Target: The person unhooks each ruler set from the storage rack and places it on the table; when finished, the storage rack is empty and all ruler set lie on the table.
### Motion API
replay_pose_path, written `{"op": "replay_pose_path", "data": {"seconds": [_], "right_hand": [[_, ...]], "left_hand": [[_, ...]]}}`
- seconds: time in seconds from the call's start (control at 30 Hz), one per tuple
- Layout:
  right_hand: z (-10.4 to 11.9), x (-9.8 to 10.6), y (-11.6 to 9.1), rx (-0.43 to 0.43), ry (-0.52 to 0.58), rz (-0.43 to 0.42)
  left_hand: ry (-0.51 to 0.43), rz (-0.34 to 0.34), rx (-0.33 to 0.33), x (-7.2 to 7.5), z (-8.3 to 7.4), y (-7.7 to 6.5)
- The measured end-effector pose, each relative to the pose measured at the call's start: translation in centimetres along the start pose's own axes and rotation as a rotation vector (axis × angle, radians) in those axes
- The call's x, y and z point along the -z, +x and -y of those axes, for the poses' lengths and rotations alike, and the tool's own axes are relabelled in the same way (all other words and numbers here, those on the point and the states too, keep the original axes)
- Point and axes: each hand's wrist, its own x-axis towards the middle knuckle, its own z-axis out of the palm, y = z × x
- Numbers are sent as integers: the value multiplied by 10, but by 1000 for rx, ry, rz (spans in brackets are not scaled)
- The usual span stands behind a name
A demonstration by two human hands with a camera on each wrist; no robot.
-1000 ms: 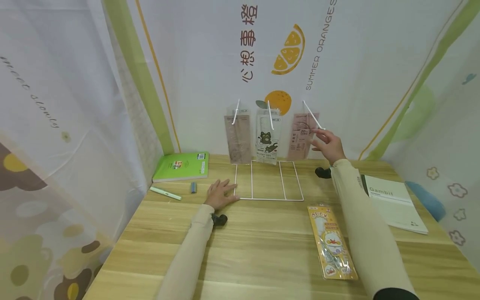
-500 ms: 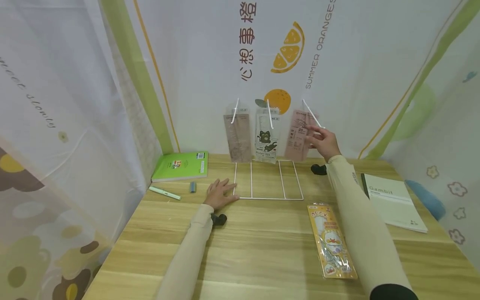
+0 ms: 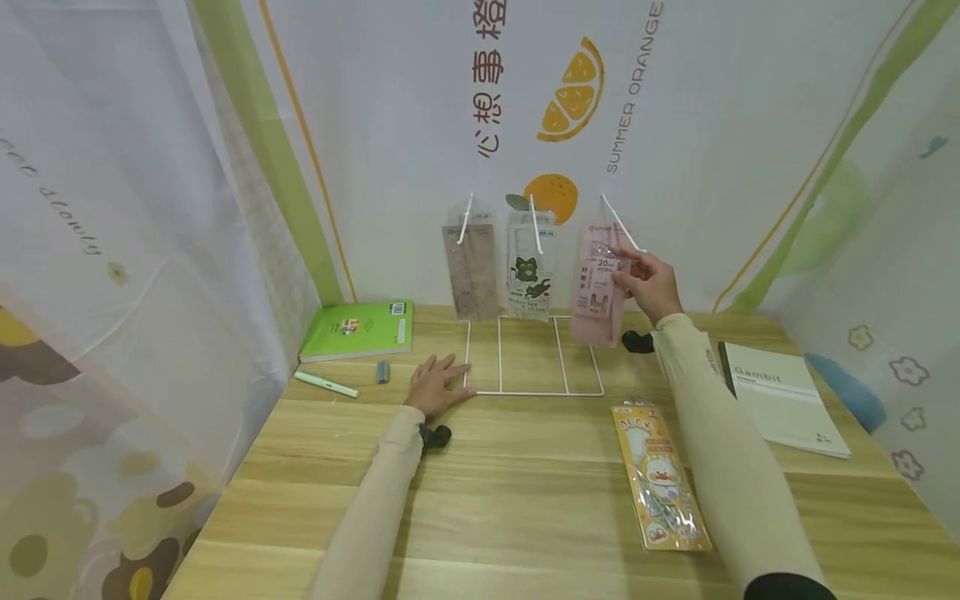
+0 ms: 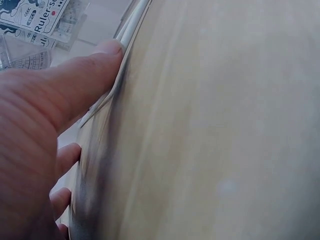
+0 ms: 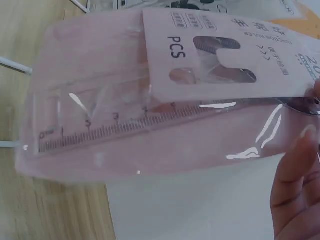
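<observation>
1. A pale wood-grain desk (image 3: pixel 525 483) fills the lower frame, carrying everything.
2. A white wire display rack (image 3: pixel 540 393) stands at centre, its flat base probably there to balance the hooks above.
3. A cream paper notebook (image 3: pixel 783 400) at right and a green paperback book (image 3: pixel 358 327) at left lie well apart from it, apparently out of the way.
4. A yellow duck-printed plastic pack (image 3: pixel 662 477) lies face up, lower right.
5. A pink translucent plastic ruler pack (image 3: pixel 596 287), right of centre, is upright beside the rack's right hook; whether it is threaded on, I cannot tell.
6. The right hand (image 3: pixel 651 287) pinches that pack's right edge, seemingly to control it. The left hand (image 3: pixel 437 386), fingers spread, touches the base's left corner, likely steadying it.
7. A slim mint-green pen (image 3: pixel 327 384) lies at left.
</observation>
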Motion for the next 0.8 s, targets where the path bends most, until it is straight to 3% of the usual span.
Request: {"op": "replay_pose_path", "data": {"seconds": [0.43,0.6,0.8], "right_hand": [[7,7,-27,136,-90,46],[7,12,-40,184,-81,65],[-7,19,-47,213,-22,88]], "left_hand": [[-28,-4,-3,4,-5,-3],[-14,-5,0,3,-3,-2],[-10,-4,-1,2,-1,-2]]}}
